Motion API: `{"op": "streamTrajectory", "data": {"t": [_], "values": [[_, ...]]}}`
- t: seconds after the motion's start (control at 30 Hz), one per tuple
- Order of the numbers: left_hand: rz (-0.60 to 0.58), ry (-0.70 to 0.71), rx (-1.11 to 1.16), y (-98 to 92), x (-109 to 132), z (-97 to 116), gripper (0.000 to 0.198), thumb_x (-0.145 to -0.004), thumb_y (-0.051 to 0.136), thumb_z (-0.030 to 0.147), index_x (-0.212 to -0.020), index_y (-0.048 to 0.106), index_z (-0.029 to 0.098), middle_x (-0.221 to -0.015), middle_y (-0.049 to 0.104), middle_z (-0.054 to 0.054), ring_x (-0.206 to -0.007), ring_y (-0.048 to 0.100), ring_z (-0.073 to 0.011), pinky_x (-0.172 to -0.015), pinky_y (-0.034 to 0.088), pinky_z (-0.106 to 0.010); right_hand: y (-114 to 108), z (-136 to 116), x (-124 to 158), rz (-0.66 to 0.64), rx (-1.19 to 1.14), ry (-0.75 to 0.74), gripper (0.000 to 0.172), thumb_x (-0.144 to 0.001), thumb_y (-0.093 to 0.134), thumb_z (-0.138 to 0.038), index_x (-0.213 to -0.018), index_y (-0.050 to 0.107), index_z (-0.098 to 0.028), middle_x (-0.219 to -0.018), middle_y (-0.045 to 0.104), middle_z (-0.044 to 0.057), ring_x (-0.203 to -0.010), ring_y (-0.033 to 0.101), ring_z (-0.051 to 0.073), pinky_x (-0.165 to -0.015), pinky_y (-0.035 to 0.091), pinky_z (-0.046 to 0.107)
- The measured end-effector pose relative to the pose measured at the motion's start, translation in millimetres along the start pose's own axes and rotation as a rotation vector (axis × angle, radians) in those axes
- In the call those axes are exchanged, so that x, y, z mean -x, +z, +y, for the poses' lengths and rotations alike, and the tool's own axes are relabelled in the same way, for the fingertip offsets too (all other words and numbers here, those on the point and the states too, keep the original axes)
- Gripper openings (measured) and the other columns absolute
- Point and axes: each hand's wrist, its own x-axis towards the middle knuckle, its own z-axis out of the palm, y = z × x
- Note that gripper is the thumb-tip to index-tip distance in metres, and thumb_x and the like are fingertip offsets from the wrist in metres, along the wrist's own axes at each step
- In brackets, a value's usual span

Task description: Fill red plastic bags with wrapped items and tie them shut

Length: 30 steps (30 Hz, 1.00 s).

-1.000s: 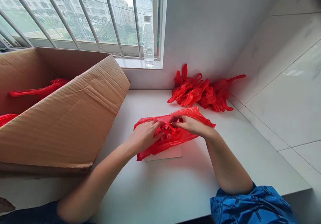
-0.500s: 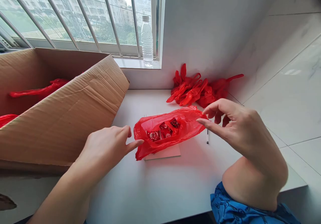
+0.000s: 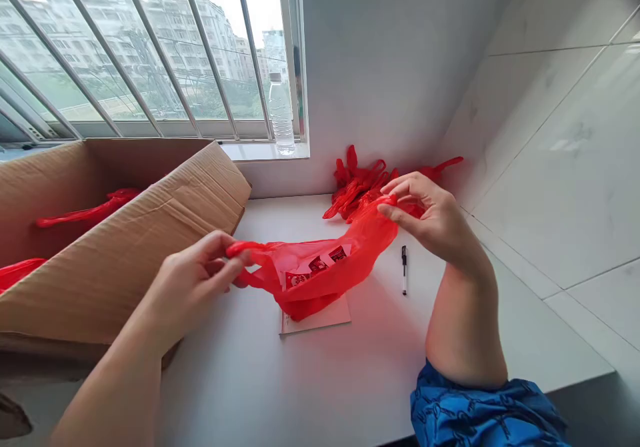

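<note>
A red plastic bag (image 3: 320, 287) is stretched between my two hands above the white table. My left hand (image 3: 200, 280) pinches the handle at its left end. At the other end, my right hand (image 3: 425, 213) grips the raised top between thumb and fingers. Several small wrapped snacks (image 3: 318, 264), red and dark, lie inside and show through the opening and the thin plastic. Beneath the bag is a pale notebook or card (image 3: 325, 318), partly covered by it.
An open cardboard box (image 3: 135, 247) with red bags (image 3: 107, 208) inside stands at the left. More knotted red bags (image 3: 357, 177) lie against the wall. A pen (image 3: 404, 270) rests on the table (image 3: 280, 393). A water bottle (image 3: 281, 117) stands on the windowsill.
Both hands have taken hold of the bag's ends and pulled them up and apart. The bag's opening has narrowed. The view has also shifted, and the pen shows fully now.
</note>
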Motion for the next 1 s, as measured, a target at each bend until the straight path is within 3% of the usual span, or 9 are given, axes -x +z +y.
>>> {"op": "streamTrajectory", "data": {"t": [0.07,0.13,0.3,0.47,0.57,0.7,0.83,0.9,1.0], "values": [[0.254,0.057,0.314,-5.8,-13,16,0.027,-0.080,0.070,0.051,-0.087,0.062,0.026,-0.072,0.066,0.002,-0.055,0.059,-0.0137,-0.048,0.044,-0.024,12,9,-10,0.124,-0.299,-0.009,0.018,-0.087,0.068,-0.041,-0.084,0.061,-0.025,-0.107,0.066,0.001,-0.099,0.064,0.019,-0.086,0.052,0.035],[0.397,0.081,0.548,-5.4,-28,30,0.025,-0.079,0.074,0.047,-0.087,0.063,0.027,-0.073,0.064,0.002,-0.054,0.056,-0.0116,-0.045,0.043,-0.023,29,16,-18,0.220,-0.578,0.036,0.021,-0.089,0.064,-0.045,-0.083,0.059,-0.025,-0.102,0.067,0.000,-0.099,0.066,0.019,-0.090,0.053,0.037],[0.373,0.150,0.857,8.0,-54,42,0.021,-0.082,0.075,0.039,-0.099,0.068,0.030,-0.088,0.069,0.000,-0.070,0.063,-0.0131,-0.054,0.051,-0.023,61,18,-27,0.272,-0.918,0.120,0.024,-0.086,0.069,-0.048,-0.097,0.063,-0.028,-0.112,0.066,0.000,-0.102,0.067,0.020,-0.095,0.055,0.041],[0.394,0.315,0.730,19.6,-45,42,0.027,-0.078,0.079,0.028,-0.104,0.073,0.028,-0.099,0.071,-0.001,-0.091,0.067,-0.0160,-0.080,0.058,-0.026,79,-2,-18,0.042,-0.729,-0.009,0.065,-0.080,0.075,-0.047,-0.139,0.048,-0.040,-0.145,0.049,0.003,-0.099,0.064,0.018,-0.088,0.057,0.040],[0.290,0.432,0.500,25.1,-31,47,0.021,-0.085,0.073,0.027,-0.105,0.074,0.027,-0.094,0.072,-0.001,-0.088,0.068,-0.0172,-0.082,0.057,-0.030,96,-15,-9,-0.119,-0.473,-0.035,0.076,-0.078,0.078,-0.043,-0.145,0.042,-0.042,-0.145,0.047,0.004,-0.101,0.062,0.020,-0.086,0.057,0.039],[0.154,0.622,0.279,38.6,-22,54,0.022,-0.090,0.066,0.024,-0.111,0.072,0.030,-0.112,0.069,-0.003,-0.107,0.065,-0.0214,-0.094,0.053,-0.037,117,-16,-3,-0.127,-0.337,-0.144,0.032,-0.090,0.066,-0.039,-0.122,0.066,-0.035,-0.123,0.057,0.005,-0.113,0.058,0.022,-0.094,0.052,0.039],[0.189,0.517,0.380,59.9,-30,49,0.064,-0.082,0.076,0.030,-0.140,0.049,0.035,-0.146,0.048,-0.006,-0.134,0.048,-0.0266,-0.107,0.046,-0.042,118,-6,-7,-0.123,-0.559,0.073,0.028,-0.097,0.051,-0.044,-0.107,0.071,-0.026,-0.089,0.061,0.003,-0.072,0.058,0.014,-0.062,0.049,0.029],[-0.037,0.353,0.515,69.4,-37,42,0.078,-0.082,0.076,0.034,-0.148,0.034,0.035,-0.137,0.056,-0.008,-0.126,0.055,-0.0260,-0.102,0.048,-0.042,113,-2,-10,-0.163,-0.693,0.210,0.030,-0.096,0.051,-0.045,-0.111,0.067,-0.025,-0.074,0.057,-0.001,-0.057,0.048,0.011,-0.053,0.042,0.025],[-0.422,0.109,0.756,78.0,-49,30,0.066,-0.089,0.067,0.038,-0.147,0.038,0.027,-0.098,0.070,-0.006,-0.095,0.067,-0.0215,-0.090,0.052,-0.038,102,3,-15,-0.190,-0.776,0.312,0.028,-0.094,0.053,-0.045,-0.110,0.062,-0.024,-0.074,0.061,-0.001,-0.052,0.043,0.010,-0.052,0.040,0.025]]}}
